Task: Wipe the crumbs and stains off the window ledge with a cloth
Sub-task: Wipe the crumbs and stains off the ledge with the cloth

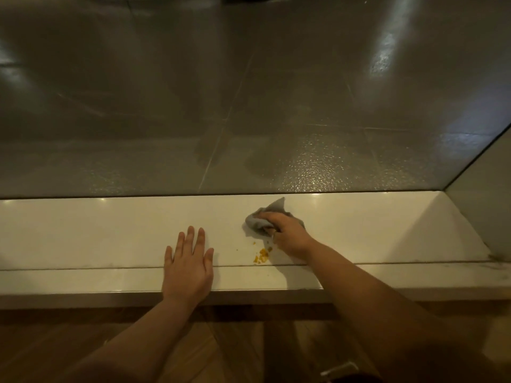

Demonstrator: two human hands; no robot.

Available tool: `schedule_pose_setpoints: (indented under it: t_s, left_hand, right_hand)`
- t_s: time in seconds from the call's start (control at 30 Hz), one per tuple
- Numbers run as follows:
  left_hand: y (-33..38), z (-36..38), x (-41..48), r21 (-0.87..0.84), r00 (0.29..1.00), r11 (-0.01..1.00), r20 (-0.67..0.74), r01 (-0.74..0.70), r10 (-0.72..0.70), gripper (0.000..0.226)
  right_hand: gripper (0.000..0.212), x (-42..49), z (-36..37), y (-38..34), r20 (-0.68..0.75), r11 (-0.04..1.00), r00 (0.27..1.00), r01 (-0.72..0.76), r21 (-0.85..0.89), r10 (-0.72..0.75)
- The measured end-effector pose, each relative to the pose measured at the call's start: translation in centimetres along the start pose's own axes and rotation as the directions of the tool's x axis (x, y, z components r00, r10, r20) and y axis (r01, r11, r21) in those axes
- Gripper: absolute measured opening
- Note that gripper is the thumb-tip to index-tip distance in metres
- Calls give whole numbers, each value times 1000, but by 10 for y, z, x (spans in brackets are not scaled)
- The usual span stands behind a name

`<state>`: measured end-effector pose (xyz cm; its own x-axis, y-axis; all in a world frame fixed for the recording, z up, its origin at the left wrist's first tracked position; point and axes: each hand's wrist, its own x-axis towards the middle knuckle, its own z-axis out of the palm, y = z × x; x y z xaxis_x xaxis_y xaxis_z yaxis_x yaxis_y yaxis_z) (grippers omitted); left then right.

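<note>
A white window ledge (96,230) runs across the view below a large glass pane. My right hand (287,233) grips a crumpled grey cloth (258,221) and holds it down on the ledge, right of centre. A small heap of orange crumbs (261,257) lies just in front of that hand, near the ledge's seam, with a few specks scattered beside it. My left hand (188,269) rests flat on the ledge with its fingers spread, left of the crumbs and apart from them.
The glass pane (249,106) rises straight from the back of the ledge. A white side wall (475,189) closes the ledge at the right, with dark marks in its lower corner. Wooden floor (193,355) lies below the ledge's front edge.
</note>
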<state>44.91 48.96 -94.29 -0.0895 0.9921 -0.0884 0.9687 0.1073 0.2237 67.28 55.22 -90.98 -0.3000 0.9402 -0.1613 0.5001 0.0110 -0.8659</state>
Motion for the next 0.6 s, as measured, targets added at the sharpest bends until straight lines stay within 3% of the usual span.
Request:
schedule_pose_setpoints:
  t_s: [0.13,0.23,0.33,0.43,0.6]
  left_hand:
    - [1,-1,0,-2,1000,1000,11,4,-4,57]
    - [0,-2,-1,4,1000,1000,7,-1,1,59]
    - [0,-1,-2,-1,1000,1000,9,-7,7,67]
    - [0,0,-2,-9,1000,1000,2,-1,1,62]
    - [-1,1,-1,-10,1000,1000,-1,4,-4,66]
  right_hand:
    - [42,-10,1,-3,115,991,992,-42,-124,57]
    - [38,-15,-13,-11,112,996,992,-58,-71,65]
    - [36,-25,-35,-21,-3,1000,1000,-6,-18,6]
    - [33,-39,-61,-24,-112,1000,994,13,9,-12]
    - [47,-74,-100,-4,-389,973,921,-56,-222,-36]
